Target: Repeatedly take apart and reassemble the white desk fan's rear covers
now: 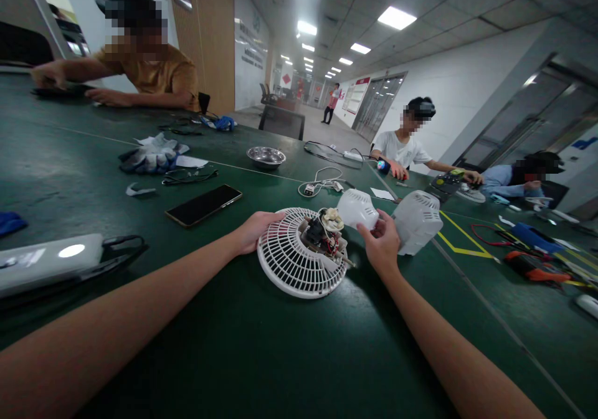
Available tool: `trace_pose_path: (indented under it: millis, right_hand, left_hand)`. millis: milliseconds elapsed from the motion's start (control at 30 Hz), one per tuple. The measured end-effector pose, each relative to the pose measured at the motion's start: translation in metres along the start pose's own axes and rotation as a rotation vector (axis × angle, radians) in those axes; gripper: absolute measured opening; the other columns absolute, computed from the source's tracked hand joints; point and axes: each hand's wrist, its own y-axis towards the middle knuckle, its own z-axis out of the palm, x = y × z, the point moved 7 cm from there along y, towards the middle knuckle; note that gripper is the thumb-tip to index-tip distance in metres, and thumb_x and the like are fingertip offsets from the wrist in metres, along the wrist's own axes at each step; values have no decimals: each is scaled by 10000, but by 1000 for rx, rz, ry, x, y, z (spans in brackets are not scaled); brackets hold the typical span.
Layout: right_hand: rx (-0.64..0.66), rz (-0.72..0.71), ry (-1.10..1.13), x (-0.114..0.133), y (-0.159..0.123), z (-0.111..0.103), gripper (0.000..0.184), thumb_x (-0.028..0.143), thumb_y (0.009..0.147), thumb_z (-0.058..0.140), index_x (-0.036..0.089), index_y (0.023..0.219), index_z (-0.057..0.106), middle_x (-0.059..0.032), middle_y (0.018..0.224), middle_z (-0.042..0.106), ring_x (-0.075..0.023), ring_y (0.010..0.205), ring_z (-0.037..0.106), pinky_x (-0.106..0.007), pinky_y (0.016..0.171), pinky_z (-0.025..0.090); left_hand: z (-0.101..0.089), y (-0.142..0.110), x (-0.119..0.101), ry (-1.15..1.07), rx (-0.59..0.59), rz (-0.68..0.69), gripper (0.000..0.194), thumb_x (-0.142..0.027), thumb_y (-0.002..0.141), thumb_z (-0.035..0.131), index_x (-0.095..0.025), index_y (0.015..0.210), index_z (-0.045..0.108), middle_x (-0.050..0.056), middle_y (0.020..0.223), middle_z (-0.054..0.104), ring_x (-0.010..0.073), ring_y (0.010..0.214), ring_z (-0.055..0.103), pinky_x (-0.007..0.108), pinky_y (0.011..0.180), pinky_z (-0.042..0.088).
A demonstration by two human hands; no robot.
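In the head view, my left hand (260, 231) grips the left rim of a round white fan grille (289, 269). The grille lies tilted over the table, and a fan motor (321, 232) with exposed wires sits on its middle. My right hand (384, 243) is closed on a white plastic motor cover (357, 209) with vent slots, held just right of the motor and apart from it. Behind that hand stands a larger white vented housing (418, 223). A pale power cord (322, 185) with its plug lies beyond the grille.
On the green table (261, 357) lie a phone (204, 205), work gloves (152, 154), a metal bowl (266, 157) and a white device (51, 263) with a cable. An orange multimeter (535, 266) is at right. Several people work around the table.
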Motion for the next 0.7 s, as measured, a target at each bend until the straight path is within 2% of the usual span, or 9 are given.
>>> trace_pose_path:
  millis: [100,233,333,500,700]
  right_hand:
    - [28,164,210,-10,-4,8,684,566,764,745,187,1293,533,-71,933,737,-272,837,735,-453,776,625]
    - [-7,330,394,-25,-6,13,540,563,710,798,246,1040,511,-9,801,707,-260,736,735,-442,703,646]
    - [-21,330,427,-27,-6,11,487,544,691,823,251,932,517,11,748,697,-238,707,719,-429,716,643]
    - [-44,325,413,-27,-6,8,470,522,686,840,240,943,566,21,723,690,-205,678,688,-378,710,611]
    - [-35,216,301,-22,-5,4,451,576,714,808,226,816,542,30,672,639,-200,664,669,-324,638,534]
  left_hand:
    - [0,0,-1,6,-10,7,154,-147,963,632,-43,1019,730,187,965,782,217,806,779,334,802,648]
    - [-1,1,0,9,-7,12,141,-151,949,658,-46,1010,730,191,974,779,227,812,778,337,793,649]
    - [-1,1,0,1,-2,9,148,-150,960,645,-45,1017,732,180,967,779,218,808,774,332,805,645]
    - [1,-1,0,7,-4,18,158,-148,971,622,-40,1002,734,167,938,777,205,773,766,322,776,647]
    - [2,-1,-1,20,-5,22,131,-159,943,676,-51,987,735,166,939,781,208,781,770,314,775,643]
